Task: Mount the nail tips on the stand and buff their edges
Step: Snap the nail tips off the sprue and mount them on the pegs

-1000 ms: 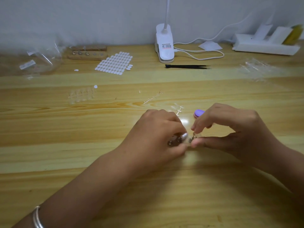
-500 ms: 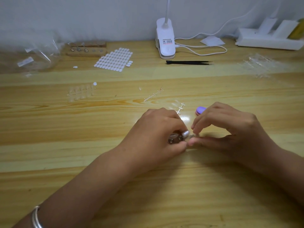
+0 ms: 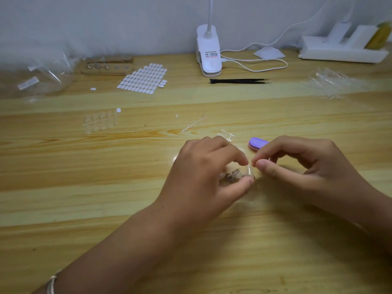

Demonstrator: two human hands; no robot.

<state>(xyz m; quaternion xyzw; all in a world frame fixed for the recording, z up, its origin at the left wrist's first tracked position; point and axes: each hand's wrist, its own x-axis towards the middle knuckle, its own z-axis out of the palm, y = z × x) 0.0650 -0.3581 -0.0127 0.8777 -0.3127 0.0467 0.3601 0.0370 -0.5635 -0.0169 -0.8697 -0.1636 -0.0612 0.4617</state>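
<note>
Early going, this one! The left hand (image 3: 207, 172) curled round small metal pegs (image 3: 232, 175) at centre, and the right hand (image 3: 307, 166) pinched a clear tip (image 3: 248, 171) onto one, so it looked like mounting. The stand (image 3: 106, 70) sat far left, its load too blurred to tell. Spare tips (image 3: 99, 122) waited left of centre. The buffer (image 3: 257, 142) lay untouched just beyond the right hand, so buffing looked yet to start.
</note>
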